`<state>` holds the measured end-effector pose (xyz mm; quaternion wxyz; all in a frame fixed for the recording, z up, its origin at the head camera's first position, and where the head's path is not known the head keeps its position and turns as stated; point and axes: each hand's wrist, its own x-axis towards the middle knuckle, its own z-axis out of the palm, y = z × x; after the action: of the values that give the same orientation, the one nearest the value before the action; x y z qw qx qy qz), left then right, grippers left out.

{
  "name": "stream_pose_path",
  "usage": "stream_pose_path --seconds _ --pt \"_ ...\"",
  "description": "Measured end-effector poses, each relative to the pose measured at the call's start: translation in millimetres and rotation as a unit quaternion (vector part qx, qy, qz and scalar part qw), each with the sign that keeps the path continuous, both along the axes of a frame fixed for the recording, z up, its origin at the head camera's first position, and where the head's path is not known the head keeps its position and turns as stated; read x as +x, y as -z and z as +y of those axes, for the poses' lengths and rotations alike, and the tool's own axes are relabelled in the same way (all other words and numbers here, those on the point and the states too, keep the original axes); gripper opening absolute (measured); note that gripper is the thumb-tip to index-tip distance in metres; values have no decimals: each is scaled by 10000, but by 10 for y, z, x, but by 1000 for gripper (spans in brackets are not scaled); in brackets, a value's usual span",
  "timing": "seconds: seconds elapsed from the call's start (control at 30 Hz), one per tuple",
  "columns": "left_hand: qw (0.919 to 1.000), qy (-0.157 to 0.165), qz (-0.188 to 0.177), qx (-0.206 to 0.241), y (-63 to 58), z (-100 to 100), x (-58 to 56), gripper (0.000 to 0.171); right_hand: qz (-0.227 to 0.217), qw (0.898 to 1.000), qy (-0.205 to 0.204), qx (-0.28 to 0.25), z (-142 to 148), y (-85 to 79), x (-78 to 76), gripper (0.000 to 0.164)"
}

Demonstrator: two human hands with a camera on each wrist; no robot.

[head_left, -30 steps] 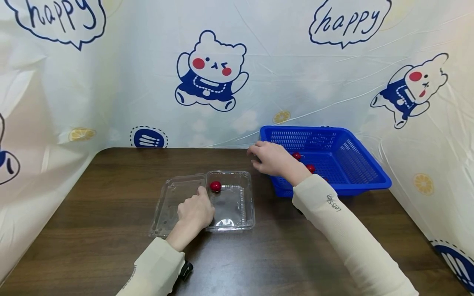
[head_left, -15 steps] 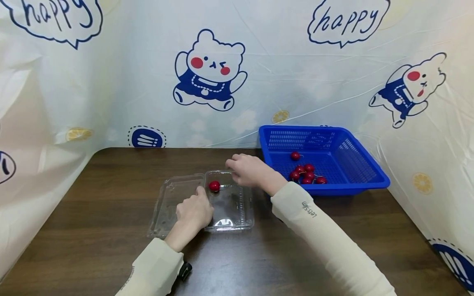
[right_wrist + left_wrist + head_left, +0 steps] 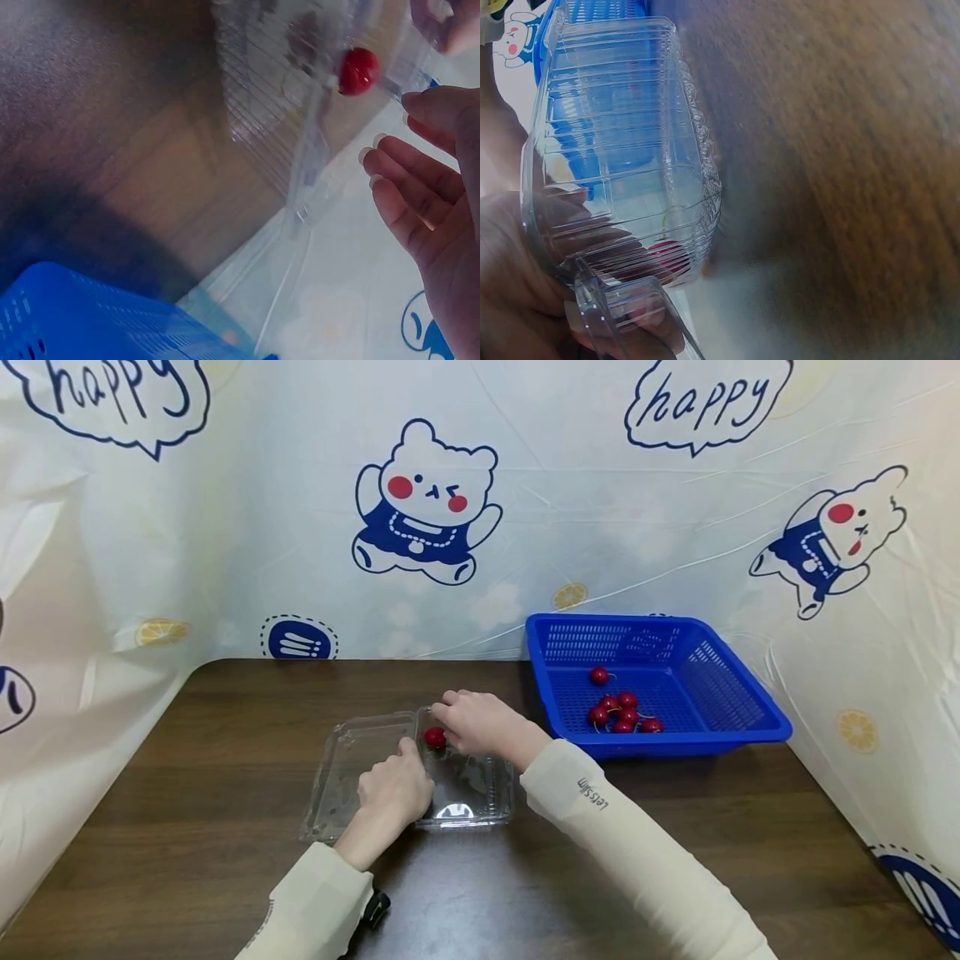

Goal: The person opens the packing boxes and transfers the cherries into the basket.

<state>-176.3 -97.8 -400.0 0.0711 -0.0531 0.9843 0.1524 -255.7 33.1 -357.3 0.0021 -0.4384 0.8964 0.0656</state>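
Note:
A clear plastic clamshell box (image 3: pixel 468 789) lies open on the table, its lid (image 3: pixel 348 777) folded out to the left. My left hand (image 3: pixel 395 785) holds the box at the hinge, index finger stretched along it; fingers show behind the plastic lip in the left wrist view. My right hand (image 3: pixel 483 724) is over the box's back part, thumb and index tips close together. One red cherry (image 3: pixel 435 737) shows beside its fingertips in the head view. In the right wrist view a cherry (image 3: pixel 358 71) appears just past the fingertips; I cannot tell whether they pinch a stem.
A blue plastic basket (image 3: pixel 750 710) with slotted walls stands at the back right, several stemmed cherries (image 3: pixel 622 714) lying in its front left part. The brown wooden table (image 3: pixel 187 827) meets a printed cloth backdrop (image 3: pixel 300 527) behind and at both sides.
My right hand has moved left from the basket's left rim to over the box, uncovering the cherries in the basket. My left hand has stayed at the hinge.

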Motion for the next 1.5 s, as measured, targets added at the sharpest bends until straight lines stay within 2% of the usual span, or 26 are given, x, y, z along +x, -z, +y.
stream_pose_path --seconds 0.37,0.77,0.9,1.13,1.5 --pt "9999 -35 88 45 4 11 9 34 -96 9991 112 400 -61 177 35 28" --pt "9998 -44 174 70 11 15 9 29 -68 9995 21 323 -53 248 35 21" --pt "9999 -56 143 56 5 15 12 30 -133 9994 90 296 -58 269 40 23" --pt "9999 -67 92 50 -5 16 12 32 -543 9982 230 97 -48 331 51 30" --pt "9999 -60 111 54 2 18 12 31 -433 9990 144 38 -31 430 81 33"
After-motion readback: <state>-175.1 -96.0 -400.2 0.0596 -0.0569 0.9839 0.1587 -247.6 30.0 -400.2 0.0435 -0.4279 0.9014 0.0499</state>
